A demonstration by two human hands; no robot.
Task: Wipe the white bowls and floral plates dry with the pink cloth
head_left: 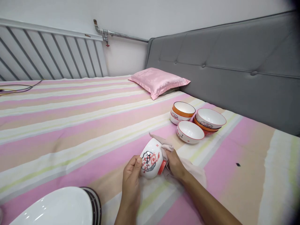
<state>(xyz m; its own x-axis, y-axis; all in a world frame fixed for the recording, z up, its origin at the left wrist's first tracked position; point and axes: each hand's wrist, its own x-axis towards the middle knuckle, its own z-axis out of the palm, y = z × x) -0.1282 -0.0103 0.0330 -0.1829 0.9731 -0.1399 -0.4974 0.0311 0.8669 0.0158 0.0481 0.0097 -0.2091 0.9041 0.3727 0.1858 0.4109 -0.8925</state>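
A white bowl with a red foot and a red-and-black drawing is tipped on its side above the striped bedsheet. My left hand grips its rim side, thumb on the outer wall. Bunched in my right hand is a pale pink cloth, pressed against the bowl near its foot. Part of that cloth shows behind the bowl, and its loose end hangs under my right wrist. The fingertips of my right hand are hidden in the folds.
Beyond my hands stand a single white bowl, a stack with an orange bowl, and another stack topped by a white bowl. White plates lie at the lower left. A pink pillow rests by the grey headboard.
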